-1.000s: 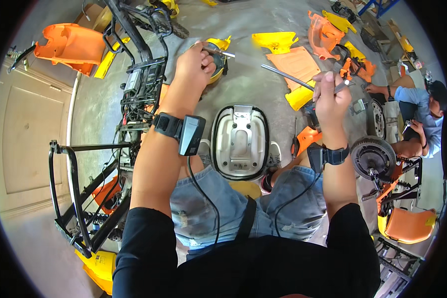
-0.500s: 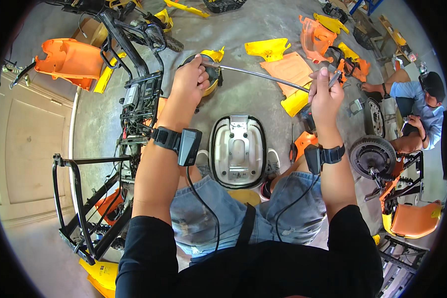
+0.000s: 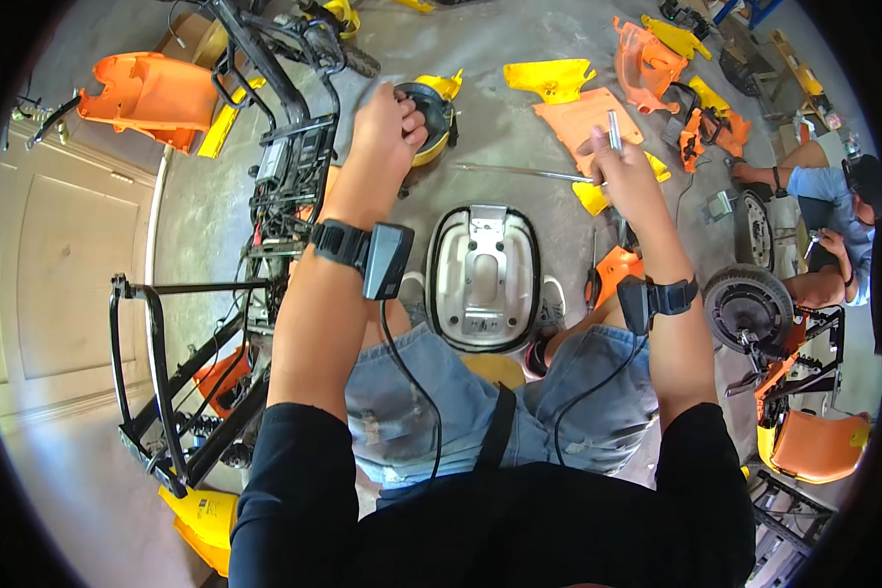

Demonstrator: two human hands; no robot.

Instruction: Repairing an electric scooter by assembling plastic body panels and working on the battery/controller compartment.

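My right hand (image 3: 625, 181) grips a long L-shaped wrench (image 3: 529, 172) of bare metal. Its thin shaft reaches left across the space between my hands, and a short metal end sticks up above my fingers. My left hand (image 3: 390, 132) is up at the left with its fingers curled in, apart from the shaft's tip; what they hold, if anything, is hidden. Below my hands, between my feet, a scooter seat (image 3: 484, 279) lies upside down, its pale underside and metal bracket facing up.
A black scooter frame (image 3: 289, 181) stands at my left, by orange bodywork (image 3: 152, 98). Beyond my left hand is a round black-and-yellow part (image 3: 429, 113). Orange and yellow panels (image 3: 583, 122) lie ahead. At right, a person (image 3: 823, 196) sits near a wheel (image 3: 748, 309).
My left hand has come off the far end of the wrench, which now sticks out free from my right hand. My right hand has turned and dropped slightly; the view has shifted a little.
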